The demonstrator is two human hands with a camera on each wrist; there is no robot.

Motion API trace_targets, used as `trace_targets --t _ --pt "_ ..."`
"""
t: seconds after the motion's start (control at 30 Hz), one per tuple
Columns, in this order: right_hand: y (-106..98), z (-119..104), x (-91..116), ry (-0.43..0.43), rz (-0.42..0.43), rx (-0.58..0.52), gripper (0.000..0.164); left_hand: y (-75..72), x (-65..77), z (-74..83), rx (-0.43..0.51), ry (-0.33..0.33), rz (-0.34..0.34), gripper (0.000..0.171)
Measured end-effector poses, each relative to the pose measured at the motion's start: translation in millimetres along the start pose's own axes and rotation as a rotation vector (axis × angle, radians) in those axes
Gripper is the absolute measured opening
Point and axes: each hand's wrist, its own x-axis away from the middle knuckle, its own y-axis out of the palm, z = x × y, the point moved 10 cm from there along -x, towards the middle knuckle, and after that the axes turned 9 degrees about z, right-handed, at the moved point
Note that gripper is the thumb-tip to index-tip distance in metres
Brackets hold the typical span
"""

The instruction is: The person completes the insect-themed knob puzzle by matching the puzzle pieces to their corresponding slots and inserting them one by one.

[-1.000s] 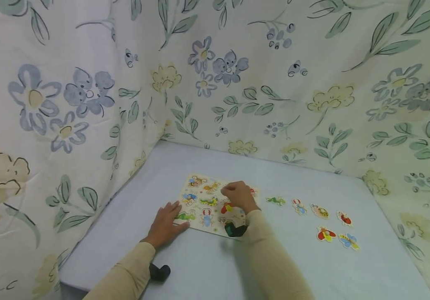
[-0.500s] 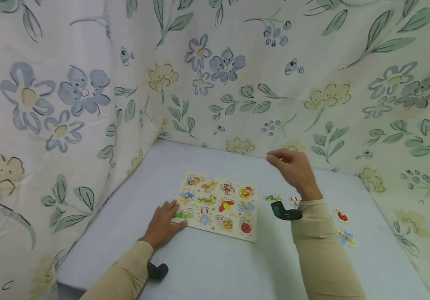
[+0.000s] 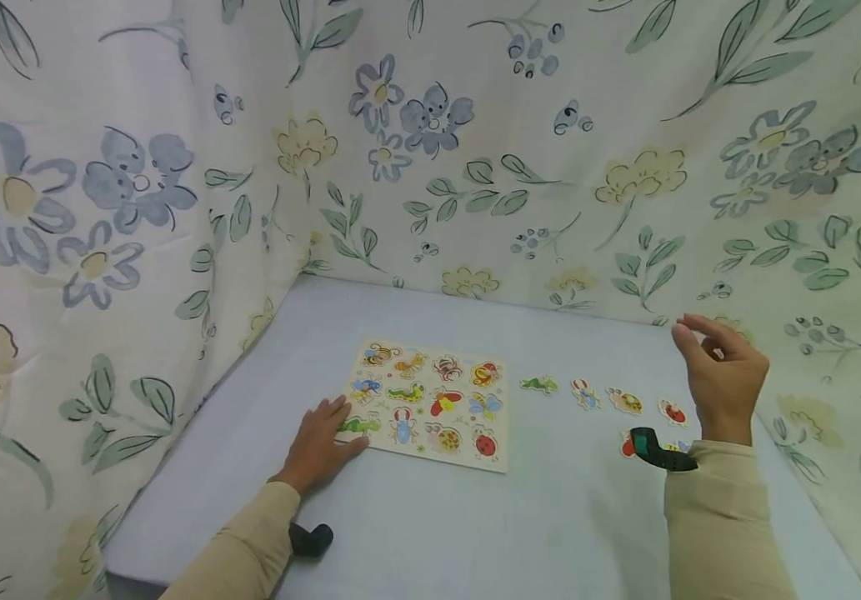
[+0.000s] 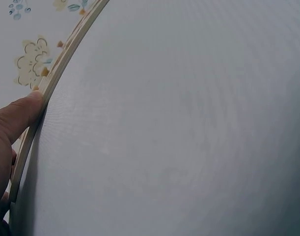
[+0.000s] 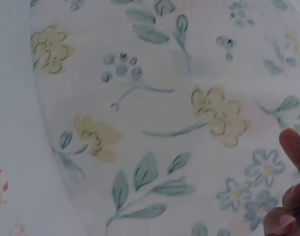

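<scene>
In the head view, a flat puzzle board (image 3: 463, 457) printed with insects lies on the table. My left hand (image 3: 313, 446) rests on its left front corner, fingers spread. The left wrist view shows the thumb (image 4: 24, 113) against the board's wooden edge (image 4: 66, 58). Raised at the far right, my right hand (image 3: 726, 375) has loosely bent fingers and nothing visible in it. Loose insect pieces lie near it: a ladybug (image 3: 673, 412), a yellow spotted beetle (image 3: 625, 401), a blue stag beetle (image 3: 585, 394) and a green grasshopper (image 3: 538, 384). A red-winged piece (image 3: 628, 445) is partly hidden.
A blue and yellow butterfly piece (image 3: 676, 446) shows partly behind the right wrist's black camera mount (image 3: 658, 452). A white cloth covers the table (image 3: 468, 533). Floral curtains (image 3: 550, 217) hang along its back and left sides.
My right hand has lifted from the board and moved right, past the loose pieces. A spider shows on the board where it was. My left hand stays on the corner; the view has shifted slightly.
</scene>
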Motion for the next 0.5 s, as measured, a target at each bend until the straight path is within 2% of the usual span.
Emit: trace_targets --t 0.17,0.27,0.37,0.5 --pt "-11.6 58.6 17.6 0.116 0.013 0.062 0.027 -1.1 -0.1 -0.6 -0.002 -0.001 -0.004 0.076" --pt "-13.1 90.7 34.6 0.188 -0.006 0.139 0.03 1.0 -0.5 -1.5 -0.012 0.0 -0.013 0.076" --pt "-9.9 124.1 53.5 0.275 -0.064 0.222 0.036 3.2 -1.0 -3.6 -0.016 -0.005 -0.014 0.076" --pt "-6.2 158.3 75.0 0.339 -0.153 0.341 0.041 4.2 -1.7 -5.2 -0.016 -0.011 -0.015 0.076"
